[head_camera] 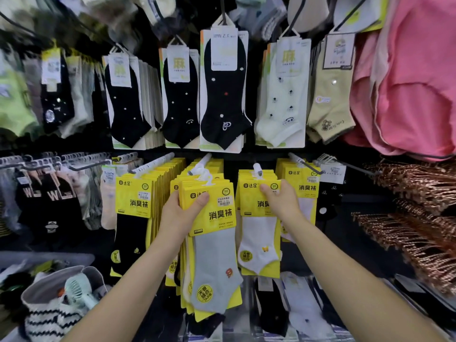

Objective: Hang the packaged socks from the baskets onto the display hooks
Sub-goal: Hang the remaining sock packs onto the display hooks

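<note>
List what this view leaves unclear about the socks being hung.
- Head view: whether the grey-sock pack is threaded on the hook; the overlap there is too small to tell.
- How many packs the left hand holds; the front pack hides them.
- The right hand fingers, behind the white-sock pack.
- Top-left socks: blurred.

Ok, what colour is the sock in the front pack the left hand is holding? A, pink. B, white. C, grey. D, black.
C: the left hand grips the grey sock pack, whose sock is plainly grey; the white sock pack is the one the right hand holds.
</note>
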